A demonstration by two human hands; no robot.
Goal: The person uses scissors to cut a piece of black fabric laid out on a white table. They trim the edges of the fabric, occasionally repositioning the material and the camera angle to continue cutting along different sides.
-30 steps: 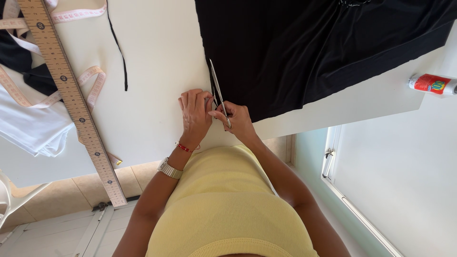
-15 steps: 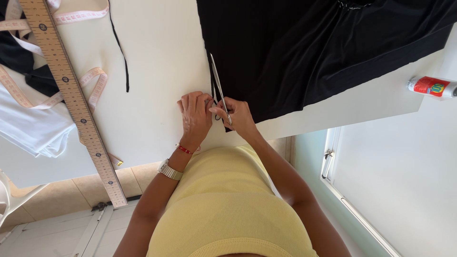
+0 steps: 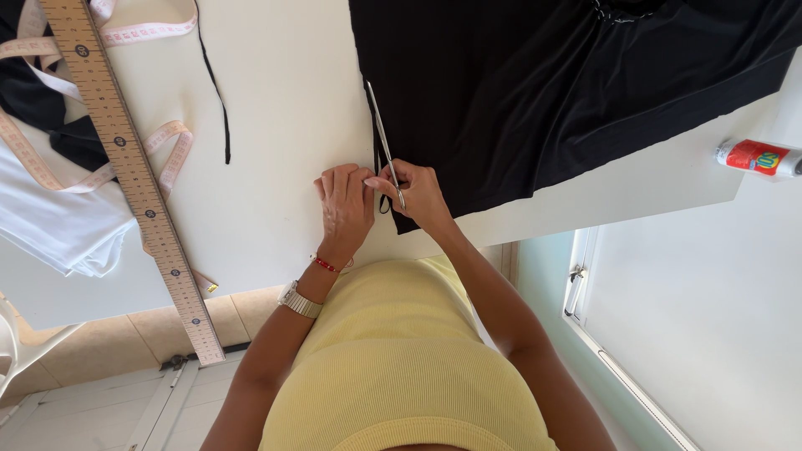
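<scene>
The right hand (image 3: 422, 194) is closed round the handles of a pair of scissors (image 3: 383, 140), fingers through the loops near the table's near edge. The blades run long and thin away from the person, tips pointing toward the far side of the table (image 3: 276, 108) and leaning slightly left, so the long axis lies almost straight along the left edge of the black fabric (image 3: 535, 92). The blades look nearly together; whether they grip cloth cannot be told. A narrow black strip hangs at that edge, just beside the blades.

The left hand (image 3: 345, 205) lies flat, fingers pressed together on the table just left of the scissors, fingertips touching the fabric's edge near the handles. Its wrist carries a red bracelet and a metal watch.

Well left of the scissors a black cord (image 3: 215, 92) lies on the table, then a long wooden ruler (image 3: 134, 179) running slantwise, with a pink measuring tape (image 3: 171, 150) looping under it and white cloth (image 3: 58, 230) beyond. Far right of the scissors a red glue tube (image 3: 756, 157) lies near the table's edge.
</scene>
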